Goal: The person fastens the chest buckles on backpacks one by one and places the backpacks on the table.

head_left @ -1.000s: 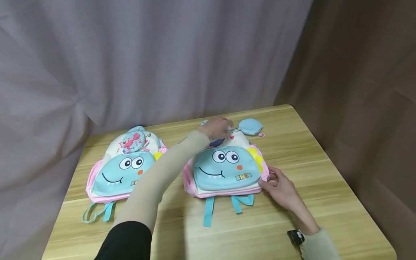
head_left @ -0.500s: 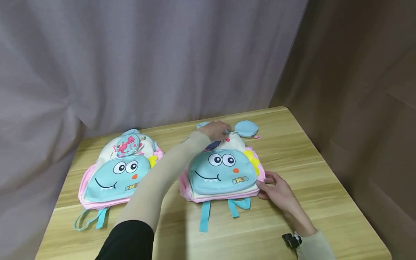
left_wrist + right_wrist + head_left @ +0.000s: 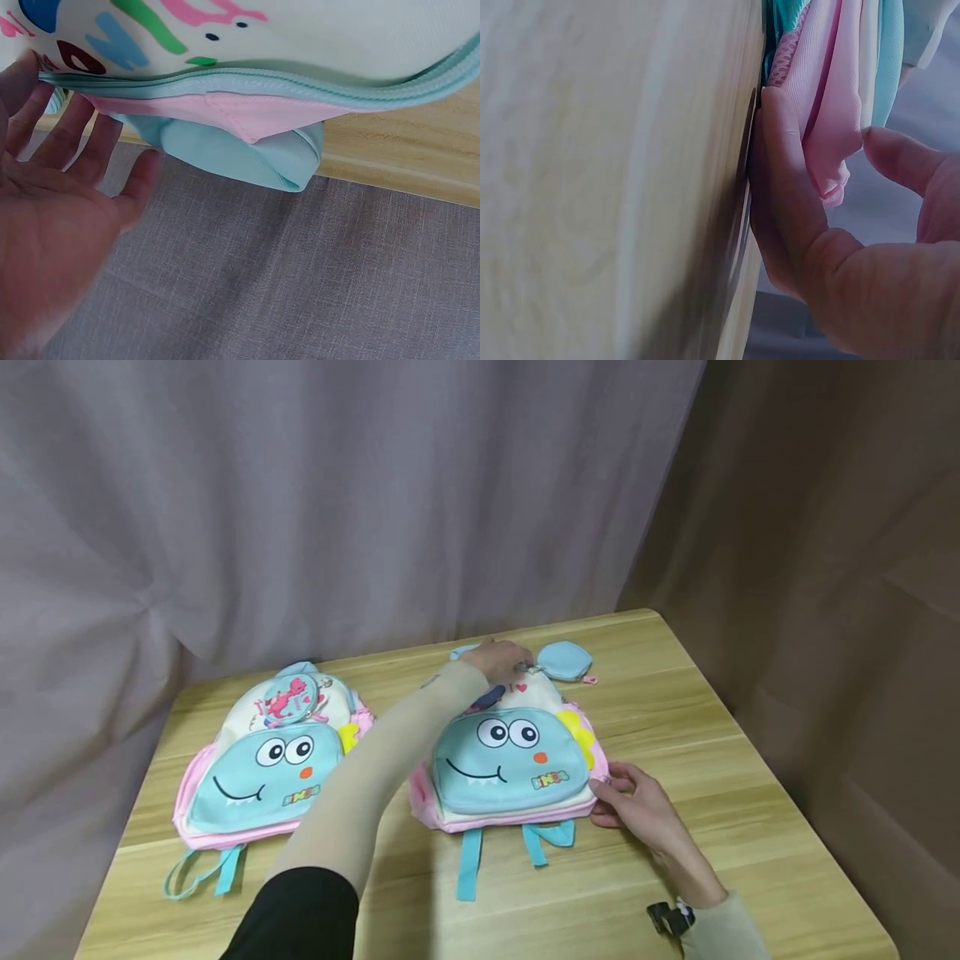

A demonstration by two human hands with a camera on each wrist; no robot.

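Holds right backpack [image 3: 498, 768] at two places
Pinches zipper [image 3: 195, 84] with left hand [image 3: 497, 661] near blue pouch [image 3: 564, 661]; grasps pink lower corner [image 3: 829, 142] with right hand [image 3: 641, 808] on wooden table [image 3: 675, 727]

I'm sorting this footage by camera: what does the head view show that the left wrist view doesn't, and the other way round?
Only the head view shows the right hand, the whole left backpack and the smiling face on the right backpack.

Only the left wrist view shows the palm of the left hand, and the teal zipper with pink fabric beyond it.

Both share the left hand, the right backpack, the wooden table and the gray curtain.
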